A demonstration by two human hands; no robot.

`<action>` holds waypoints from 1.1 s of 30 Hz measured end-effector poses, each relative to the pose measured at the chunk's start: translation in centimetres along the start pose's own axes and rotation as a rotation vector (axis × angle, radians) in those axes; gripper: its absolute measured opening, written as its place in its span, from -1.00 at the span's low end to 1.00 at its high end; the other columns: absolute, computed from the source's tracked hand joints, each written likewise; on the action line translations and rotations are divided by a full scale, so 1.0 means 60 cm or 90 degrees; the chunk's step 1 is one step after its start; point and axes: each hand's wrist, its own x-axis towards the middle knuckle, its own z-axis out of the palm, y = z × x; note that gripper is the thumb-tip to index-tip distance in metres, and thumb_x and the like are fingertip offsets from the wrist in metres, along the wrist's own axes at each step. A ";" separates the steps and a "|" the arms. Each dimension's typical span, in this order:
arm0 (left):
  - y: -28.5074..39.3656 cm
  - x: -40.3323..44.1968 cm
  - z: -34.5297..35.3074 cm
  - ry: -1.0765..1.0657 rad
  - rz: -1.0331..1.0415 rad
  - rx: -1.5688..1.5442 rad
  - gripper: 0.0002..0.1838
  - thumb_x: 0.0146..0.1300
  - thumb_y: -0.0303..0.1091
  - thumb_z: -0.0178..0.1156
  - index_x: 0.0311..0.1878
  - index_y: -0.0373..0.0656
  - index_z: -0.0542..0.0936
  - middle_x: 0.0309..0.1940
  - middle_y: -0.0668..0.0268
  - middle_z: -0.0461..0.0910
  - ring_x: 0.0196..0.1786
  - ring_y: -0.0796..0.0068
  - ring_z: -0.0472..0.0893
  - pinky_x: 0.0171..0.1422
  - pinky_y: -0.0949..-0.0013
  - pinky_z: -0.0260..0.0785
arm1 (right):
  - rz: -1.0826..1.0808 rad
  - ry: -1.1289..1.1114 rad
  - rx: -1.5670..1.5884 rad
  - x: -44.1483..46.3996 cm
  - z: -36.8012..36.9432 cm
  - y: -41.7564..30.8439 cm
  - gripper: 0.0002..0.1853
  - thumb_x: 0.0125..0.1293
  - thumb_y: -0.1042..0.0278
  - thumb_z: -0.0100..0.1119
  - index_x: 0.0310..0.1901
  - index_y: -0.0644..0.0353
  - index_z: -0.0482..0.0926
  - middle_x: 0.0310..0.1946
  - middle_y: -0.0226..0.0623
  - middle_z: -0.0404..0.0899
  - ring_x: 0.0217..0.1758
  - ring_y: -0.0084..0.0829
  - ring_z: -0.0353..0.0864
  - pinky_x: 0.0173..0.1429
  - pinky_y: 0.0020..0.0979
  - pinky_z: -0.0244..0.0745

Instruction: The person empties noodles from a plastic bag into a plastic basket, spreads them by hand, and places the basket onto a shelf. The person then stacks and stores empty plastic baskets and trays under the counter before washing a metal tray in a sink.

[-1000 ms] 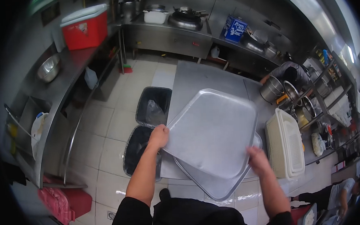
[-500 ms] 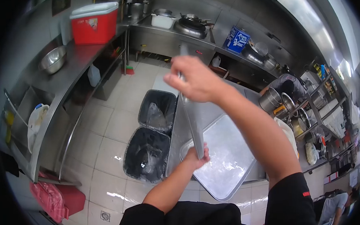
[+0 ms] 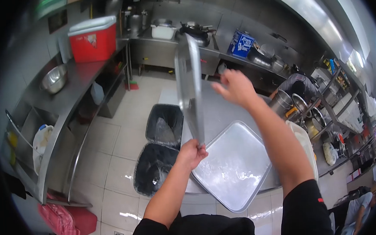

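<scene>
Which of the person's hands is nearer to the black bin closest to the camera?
Left. The left hand, gripping the upended metal tray, is just right of that black bin in the picture; the right hand is farther off, raised above the steel table.

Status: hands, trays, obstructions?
Left hand grips raised tray by its lower end. Right hand clear of that tray. Second tray occupies near end of table, one corner overhanging.

From above and behind the left hand (image 3: 193,154) and right hand (image 3: 238,88), the head camera looks forward and down, near both, taking in a counter (image 3: 162,51) beyond.
</scene>
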 end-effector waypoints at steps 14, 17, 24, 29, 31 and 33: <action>0.140 -0.032 -0.099 0.181 0.268 0.293 -0.52 0.19 -0.50 -0.17 0.22 -0.24 0.30 -0.10 0.09 0.56 -0.21 0.22 0.64 -0.35 0.24 0.57 | 0.876 -0.059 0.427 -0.823 0.104 -0.007 0.10 0.05 0.21 0.47 0.44 0.40 -0.11 0.03 0.17 0.41 -0.02 -0.08 0.55 0.01 -0.21 0.55; 0.122 -0.013 -0.030 0.190 0.306 0.367 -0.54 0.18 -0.51 -0.16 0.20 -0.25 0.32 -0.11 0.10 0.55 -0.27 0.27 0.63 -0.37 0.27 0.54 | 0.821 -0.038 0.629 -0.858 0.139 -0.077 0.02 0.16 0.39 0.28 0.48 0.28 -0.27 0.00 0.13 0.45 -0.21 -0.22 0.65 -0.18 -0.30 0.61; 0.045 0.022 0.071 0.044 0.271 0.406 -0.48 0.10 -0.47 -0.13 0.21 -0.22 0.33 -0.02 0.12 0.53 -0.14 0.23 0.64 -0.29 0.22 0.58 | 0.876 -0.049 0.596 -0.737 0.165 -0.075 -0.21 0.26 0.46 -0.06 0.47 0.16 -0.20 -0.45 0.01 0.58 -0.55 -0.24 0.65 -0.37 -0.21 0.60; 0.001 0.003 0.097 0.005 0.227 0.421 -0.49 0.08 -0.46 -0.10 0.18 -0.25 0.38 -0.04 0.16 0.52 -0.10 0.30 0.62 -0.17 0.23 0.55 | 0.733 -0.105 0.336 -0.704 0.224 0.013 -0.40 0.32 0.17 0.10 0.34 0.20 0.25 -0.27 0.10 0.64 -0.34 -0.14 0.69 -0.15 -0.23 0.60; -0.015 -0.009 0.102 0.016 0.218 0.452 -0.49 0.08 -0.46 -0.08 0.17 -0.30 0.41 -0.11 0.20 0.53 -0.12 0.36 0.58 -0.06 0.29 0.50 | 0.737 -0.090 0.375 -0.717 0.205 0.041 -0.44 0.29 0.03 0.14 0.21 0.22 0.42 -0.25 0.10 0.64 -0.27 -0.10 0.68 -0.06 -0.24 0.57; -0.029 -0.012 0.075 -0.007 0.217 0.499 -0.47 0.11 -0.47 -0.09 0.22 -0.32 0.37 -0.13 0.22 0.52 -0.12 0.40 0.56 -0.06 0.35 0.47 | 0.759 0.008 0.347 -0.764 0.202 0.065 -0.54 0.29 0.00 0.19 0.00 0.24 0.61 -0.26 -0.01 0.67 -0.28 -0.21 0.69 -0.14 -0.29 0.58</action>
